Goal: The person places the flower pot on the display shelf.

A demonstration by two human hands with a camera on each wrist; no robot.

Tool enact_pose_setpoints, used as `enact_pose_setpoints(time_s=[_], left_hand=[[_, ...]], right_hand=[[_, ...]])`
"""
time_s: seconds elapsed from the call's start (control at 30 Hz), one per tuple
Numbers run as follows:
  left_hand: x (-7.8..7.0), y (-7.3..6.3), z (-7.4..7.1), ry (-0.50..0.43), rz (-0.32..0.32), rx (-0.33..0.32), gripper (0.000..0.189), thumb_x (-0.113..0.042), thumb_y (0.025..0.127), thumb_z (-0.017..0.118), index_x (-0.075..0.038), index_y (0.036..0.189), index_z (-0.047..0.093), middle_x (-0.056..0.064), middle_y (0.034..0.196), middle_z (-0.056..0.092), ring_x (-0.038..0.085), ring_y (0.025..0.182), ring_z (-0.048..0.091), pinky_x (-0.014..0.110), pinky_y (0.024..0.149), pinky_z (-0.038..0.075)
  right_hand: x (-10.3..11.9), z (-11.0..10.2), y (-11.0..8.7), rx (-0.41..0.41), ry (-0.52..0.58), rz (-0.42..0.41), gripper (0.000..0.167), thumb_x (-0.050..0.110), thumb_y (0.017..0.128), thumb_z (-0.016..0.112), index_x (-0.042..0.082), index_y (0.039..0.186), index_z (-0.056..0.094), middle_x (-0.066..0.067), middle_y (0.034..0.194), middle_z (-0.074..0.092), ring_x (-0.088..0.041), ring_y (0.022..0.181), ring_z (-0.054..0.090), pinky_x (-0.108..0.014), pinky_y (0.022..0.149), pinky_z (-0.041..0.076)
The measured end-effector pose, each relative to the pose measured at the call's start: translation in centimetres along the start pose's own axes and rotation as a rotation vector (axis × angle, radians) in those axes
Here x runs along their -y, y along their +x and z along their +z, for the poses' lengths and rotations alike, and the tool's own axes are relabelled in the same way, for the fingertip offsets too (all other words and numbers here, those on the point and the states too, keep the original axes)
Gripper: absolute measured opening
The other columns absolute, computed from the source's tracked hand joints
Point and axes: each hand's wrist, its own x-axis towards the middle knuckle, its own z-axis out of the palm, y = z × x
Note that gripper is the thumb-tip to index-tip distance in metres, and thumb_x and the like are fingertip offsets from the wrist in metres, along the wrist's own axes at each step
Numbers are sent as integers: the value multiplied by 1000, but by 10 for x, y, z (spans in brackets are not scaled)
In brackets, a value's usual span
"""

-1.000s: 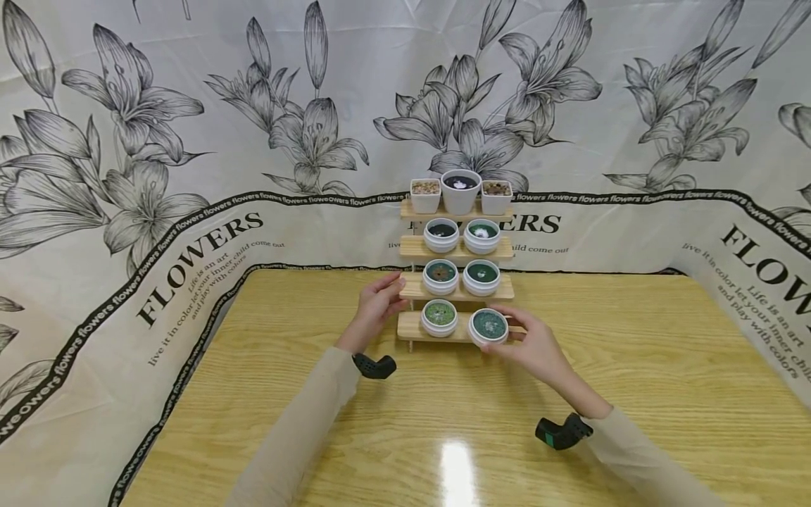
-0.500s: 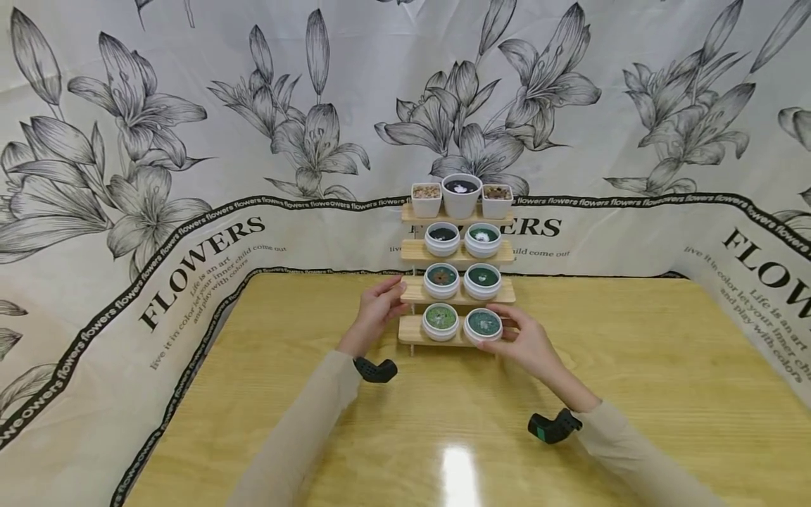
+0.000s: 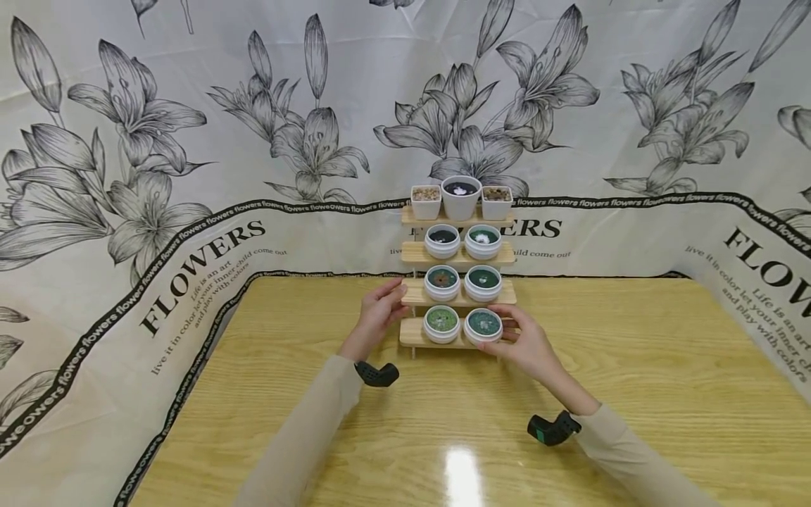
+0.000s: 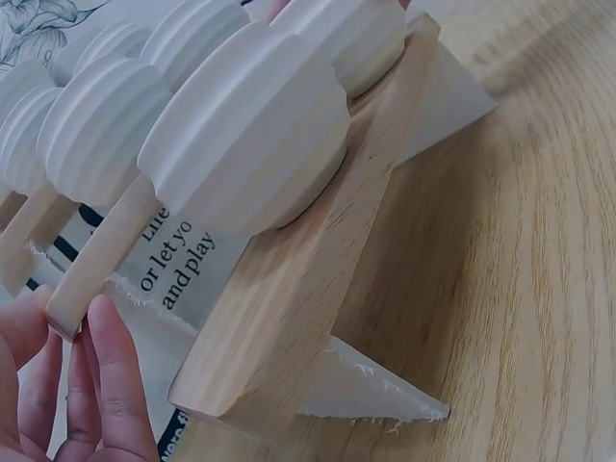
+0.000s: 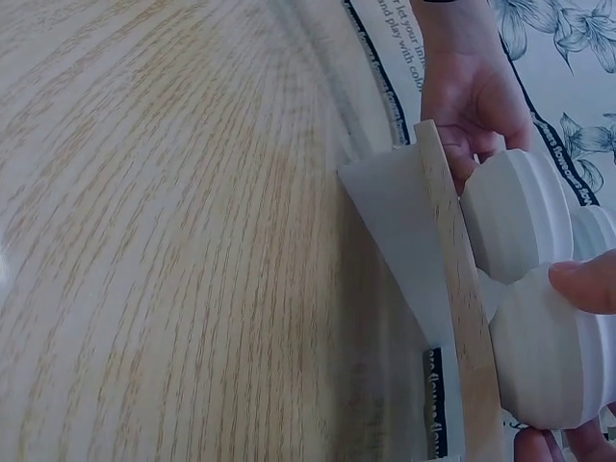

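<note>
A tiered wooden stand [image 3: 412,334] holds white round pots in rows. My left hand [image 3: 379,310] pinches the left end of the second-lowest board [image 4: 101,260] between thumb and fingertips. My right hand [image 3: 531,346] grips a white pot with a speckled teal filling [image 3: 484,324] at the right of the lowest board. In the right wrist view, the thumb [image 5: 589,285] lies on that pot's side, with fingers below it; the pot sits against the board [image 5: 462,279]. Left of it stands a pot with a light green filling [image 3: 441,320]; any gap between them is narrow.
Two rows of paired pots, including a dark green one [image 3: 483,280], fill the middle boards. On top, a taller white pot [image 3: 461,198] stands between two small square pots [image 3: 426,203]. Behind the wooden table [image 3: 304,422] hangs a flower-printed cloth [image 3: 342,84].
My right hand has moved the teal-filled pot slightly left and back on the lowest board, closer to the light green one. My left hand keeps its hold on the board end.
</note>
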Motion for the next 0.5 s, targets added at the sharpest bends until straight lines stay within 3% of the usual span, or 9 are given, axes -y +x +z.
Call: enact_pose_setpoints(time_s=[0.2, 0.37, 0.43, 0.5], left_hand=[[2, -1, -1, -7, 13, 3, 45, -11, 96, 59, -2, 139, 49, 5, 99, 59, 4, 63, 59, 13, 57, 54], [2, -3, -4, 27, 29, 4, 43, -12, 96, 59, -2, 138, 51, 2, 95, 60, 4, 63, 59, 14, 59, 55], [1, -6, -7, 95, 56, -7, 40, -13, 96, 59, -4, 135, 55, 2, 94, 62, 5, 64, 60, 17, 61, 57], [-1, -9, -14, 203, 109, -18, 35, -12, 97, 58, -5, 131, 59, 5, 98, 66, 9, 65, 62, 23, 63, 59]], right_hand=[[-1, 3, 0, -8, -1, -26, 65, 3, 72, 83, -3, 129, 52, -23, 123, 55, -30, 102, 57, -11, 80, 51], [-3, 0, -2, 16, -66, -64, 68, 8, 72, 84, 0, 132, 51, -22, 125, 54, -32, 103, 58, -27, 84, 58], [-5, -5, -4, -3, -134, -130, 65, 10, 74, 84, 1, 130, 53, -20, 123, 56, -31, 103, 59, -36, 84, 58], [-10, -13, -6, -67, -260, -262, 58, 15, 76, 82, 2, 126, 56, -18, 118, 60, -30, 100, 60, -42, 82, 57]])
